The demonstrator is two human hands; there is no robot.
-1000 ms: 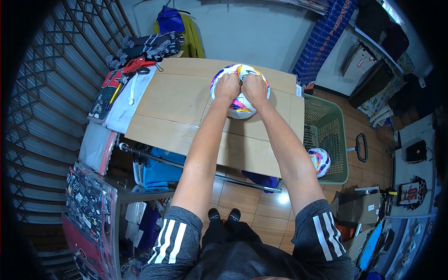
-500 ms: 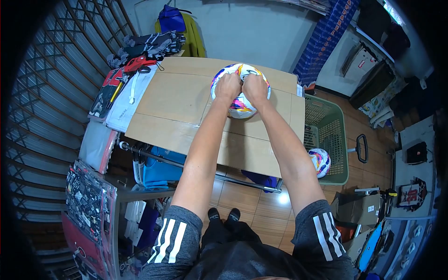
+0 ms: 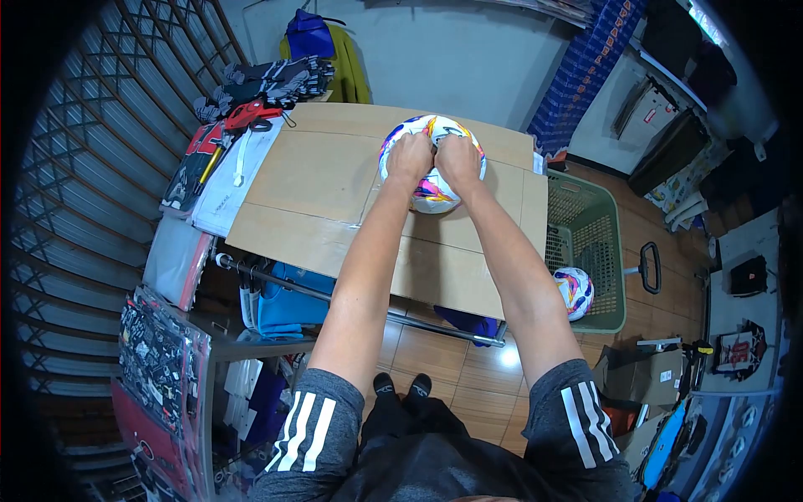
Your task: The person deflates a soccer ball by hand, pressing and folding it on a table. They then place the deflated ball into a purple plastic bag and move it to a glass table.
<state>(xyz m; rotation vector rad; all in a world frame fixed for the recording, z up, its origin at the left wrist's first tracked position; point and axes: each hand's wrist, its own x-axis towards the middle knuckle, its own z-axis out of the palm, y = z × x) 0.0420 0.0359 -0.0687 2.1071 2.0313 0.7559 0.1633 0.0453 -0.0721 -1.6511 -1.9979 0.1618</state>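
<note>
Cardboard-topped table [image 3: 318, 176]: white multicoloured football [image 3: 432, 194] at far middle. Left hand [image 3: 410, 156] and right hand [image 3: 458, 156], fingers curled, grip its top, likely preventing rolling.

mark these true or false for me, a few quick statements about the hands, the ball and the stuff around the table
1. Both the left hand and the right hand are on top of the colourful ball. True.
2. The ball sits on the floor. False: it sits on the cardboard-covered table.
3. The green basket stands to the right of the table. True.
4. The left hand holds the red tool. False: the tool lies at the table's far left corner, apart from both hands.
5. A second ball shows at the basket. True.
</note>
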